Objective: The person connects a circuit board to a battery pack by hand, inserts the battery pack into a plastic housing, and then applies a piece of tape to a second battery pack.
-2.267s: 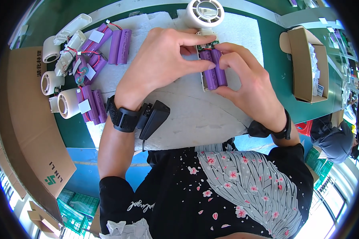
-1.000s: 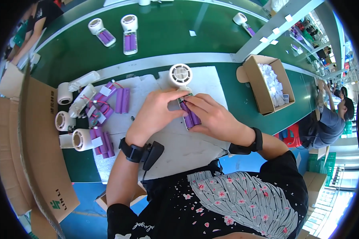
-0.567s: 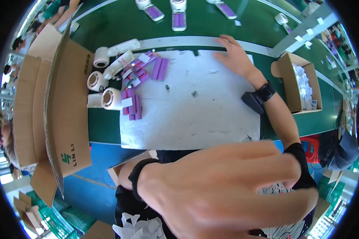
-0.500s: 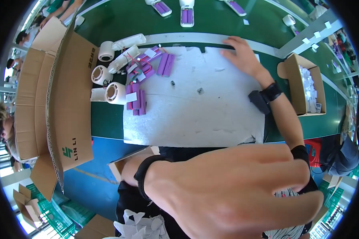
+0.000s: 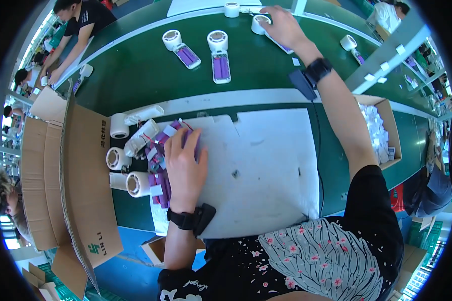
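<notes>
Purple battery packs (image 5: 159, 186) with wires and white labels lie piled at the left edge of a white foam mat (image 5: 266, 185). My left hand (image 5: 186, 168) is bent over the pile's right side, its thumb and fingers around a purple battery pack (image 5: 198, 144) mostly hidden beneath them. Beyond the mat, my right arm stretches far across the green bench. My right hand (image 5: 286, 30) closes on a white round-headed device (image 5: 259, 25), covering most of its handle. Two similar devices (image 5: 218, 42) (image 5: 172, 38) lie to its left, handles open on purple cells.
White round housings (image 5: 117, 158) and wrapped white parts (image 5: 141, 137) crowd the pile's left. A large cardboard box (image 5: 88, 185) stands at the left, a small box of white pieces (image 5: 379, 133) at the right. A metal post (image 5: 386, 57) rises behind. A co-worker (image 5: 83, 22) sits far left.
My right hand has gone from the mat's far edge out to the device on the bench. My left hand has moved from close below the camera onto the battery packs. The view has tilted upward.
</notes>
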The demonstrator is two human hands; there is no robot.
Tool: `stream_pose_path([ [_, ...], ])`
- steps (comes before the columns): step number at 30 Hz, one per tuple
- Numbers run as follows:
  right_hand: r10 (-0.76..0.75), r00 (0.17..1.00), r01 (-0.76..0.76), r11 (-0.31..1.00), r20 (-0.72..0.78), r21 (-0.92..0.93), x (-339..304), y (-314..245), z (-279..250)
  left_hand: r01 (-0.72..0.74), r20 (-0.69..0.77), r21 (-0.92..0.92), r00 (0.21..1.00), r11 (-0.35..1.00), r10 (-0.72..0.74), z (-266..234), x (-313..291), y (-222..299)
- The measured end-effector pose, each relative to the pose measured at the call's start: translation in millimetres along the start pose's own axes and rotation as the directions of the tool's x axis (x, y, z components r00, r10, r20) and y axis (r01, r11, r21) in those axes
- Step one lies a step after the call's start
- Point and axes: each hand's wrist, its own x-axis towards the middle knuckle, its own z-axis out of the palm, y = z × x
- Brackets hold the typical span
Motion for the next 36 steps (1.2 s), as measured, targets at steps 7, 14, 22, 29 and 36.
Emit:
stream_pose_path([
  [7,-0.043,0.966,0.072,0.992,0.256,-0.103,96,133,123,0.028,0.064,-0.117,0.998,0.993,-0.02,14,5,-6],
  [14,-0.61,0.788,0.382,0.595,0.087,0.707,141,217,154,-0.081,0.223,-0.513,0.949,0.854,0.224,10,15,1],
  [22,-0.392,0.918,0.351,0.725,-0.064,0.593,145,48,113,0.175,0.245,-0.775,0.969,0.607,0.033,2,4,10],
  [29,-0.079,0.99,0.073,0.996,0.118,0.05,95,-164,-103,0.323,0.318,-0.941,0.946,0.103,-0.062,16,-8,-2],
  [36,0.051,0.576,-0.17,0.984,0.816,0.059,-3,-178,-92,0.2,0.156,-0.972,0.942,0.124,-0.299,12,0,-6],
])
